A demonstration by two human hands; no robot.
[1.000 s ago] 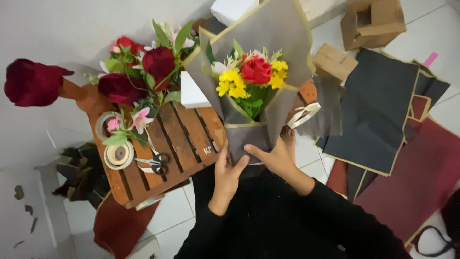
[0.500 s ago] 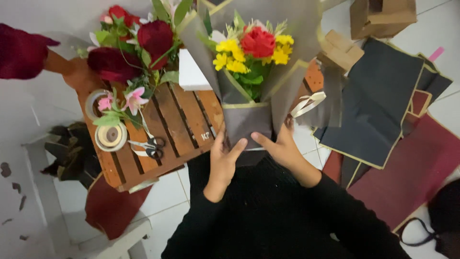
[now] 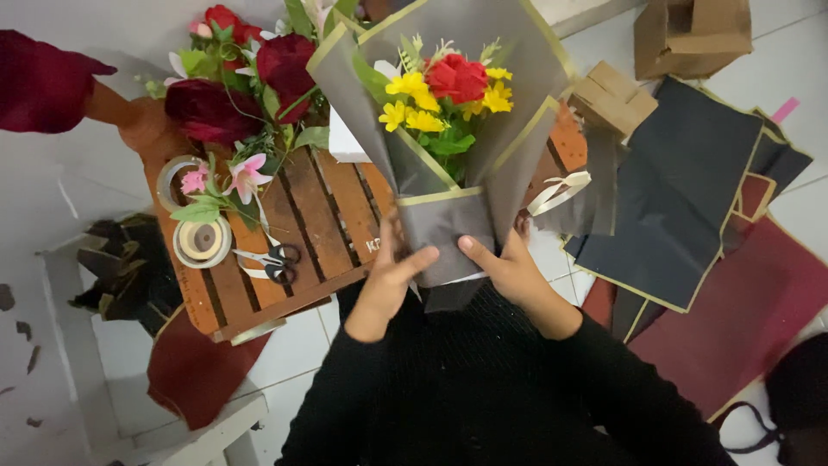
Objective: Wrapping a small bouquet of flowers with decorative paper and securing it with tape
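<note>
Head view: bouquet [image 3: 448, 129] already wrapped, its base gripped by left hand [image 3: 392, 276] and right hand [image 3: 509, 272]; ribbon [image 3: 561, 192] not yet tied.

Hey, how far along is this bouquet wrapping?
Done: the red and yellow flowers already sit inside grey wrapping paper. In hand: the left hand and right hand grip the wrap's base. Left: no ribbon shows around the base; a cream ribbon lies loose and the scissors lie on the wooden table.
</note>
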